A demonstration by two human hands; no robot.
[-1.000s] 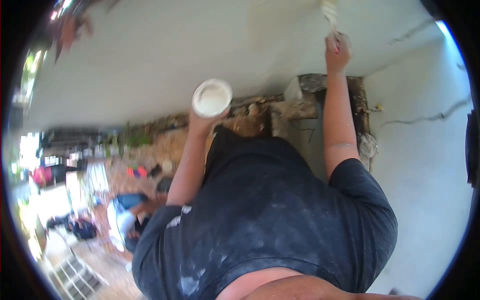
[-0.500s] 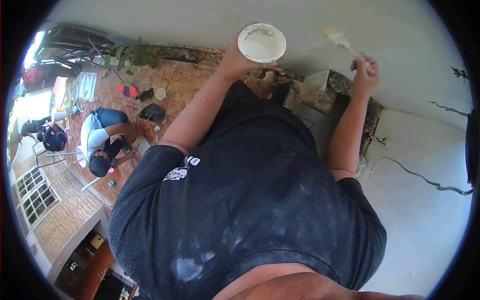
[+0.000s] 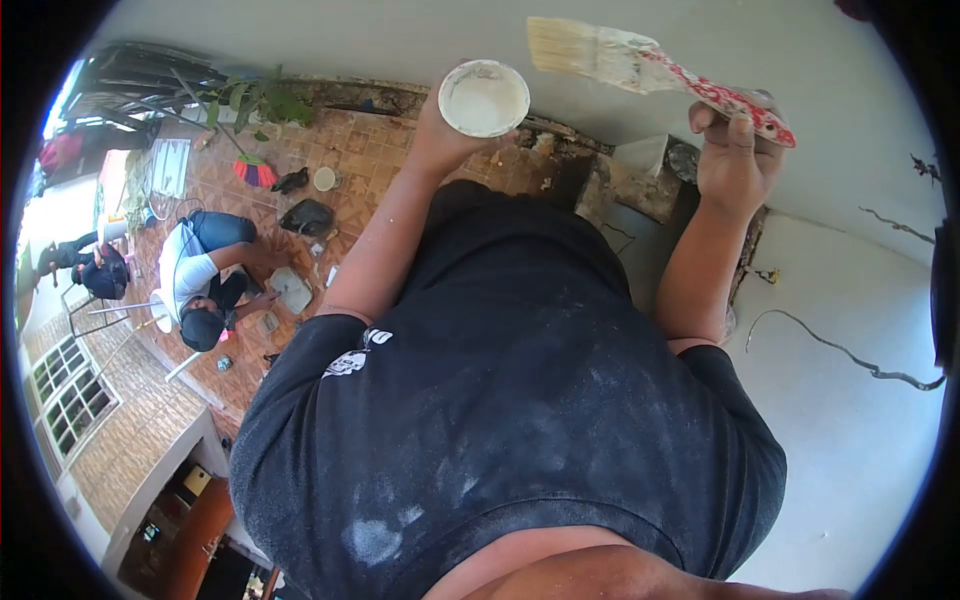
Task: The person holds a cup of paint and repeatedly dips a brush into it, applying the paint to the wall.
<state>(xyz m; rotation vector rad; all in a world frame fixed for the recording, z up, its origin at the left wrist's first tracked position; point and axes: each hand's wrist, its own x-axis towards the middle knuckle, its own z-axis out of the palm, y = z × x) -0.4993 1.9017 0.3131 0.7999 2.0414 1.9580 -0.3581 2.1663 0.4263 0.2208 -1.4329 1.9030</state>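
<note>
A small round tub of white paint is in the grip of my left hand, its open top turned toward me. White smears coat its inner wall. My right hand pinches the red handle of a paintbrush between thumb and fingers. The brush lies nearly level, its pale bristles pointing left, up and to the right of the tub. Dried white paint covers its ferrule and spots the handle. Behind both hands rises a pale wall.
A person in a white top crouches on the brown tiled floor at left, with another person farther back. A broom and a black bag lie near the plants. A bent wire sticks out from the right wall.
My right hand has drawn the brush back from the wall, nearer to me, its bristles now pointing left. The tub in my left hand has shifted left and slightly down.
</note>
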